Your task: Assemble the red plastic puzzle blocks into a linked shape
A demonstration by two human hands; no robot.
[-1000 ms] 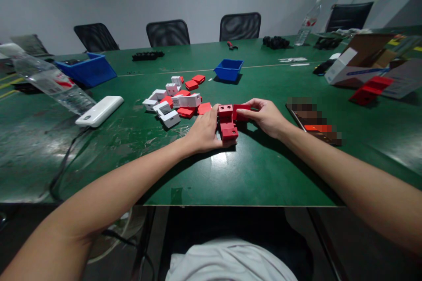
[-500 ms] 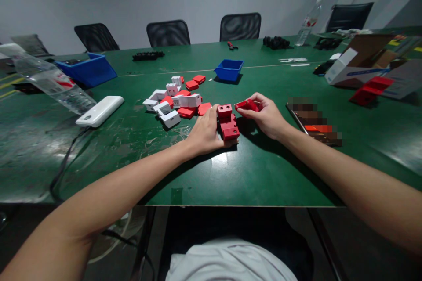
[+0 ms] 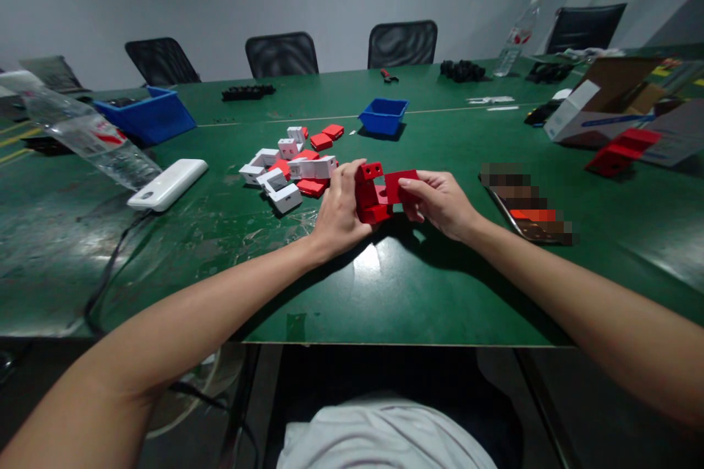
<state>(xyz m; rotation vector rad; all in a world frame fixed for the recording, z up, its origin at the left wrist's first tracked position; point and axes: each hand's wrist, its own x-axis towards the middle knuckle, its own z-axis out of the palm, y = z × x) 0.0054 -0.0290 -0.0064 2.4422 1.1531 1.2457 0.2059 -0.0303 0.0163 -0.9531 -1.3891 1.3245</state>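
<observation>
My left hand (image 3: 342,207) is closed around a red bracket-like block (image 3: 372,214), a plastic part with small round holes on its upper end and a recess in its middle. My right hand (image 3: 440,201) pinches a flat red plate (image 3: 400,185) between thumb and fingers. The plate's left edge lies at the open right side of the block; whether they touch or merely overlap I cannot tell. Left of my left hand spreads a loose pile of white blocks (image 3: 285,198) and red blocks (image 3: 312,187).
Beyond the hands stands a small blue bin (image 3: 383,117). A phone (image 3: 525,209) lies at right, near a red part (image 3: 621,152) and an opened carton (image 3: 591,113). At left are a white power bank (image 3: 168,185) with a cable, a tilted bottle (image 3: 82,128) and a larger blue bin (image 3: 151,117).
The red plate has turned its flat face toward me and come left against or over the block's side. My left hand has tilted the block and moved it slightly up and left.
</observation>
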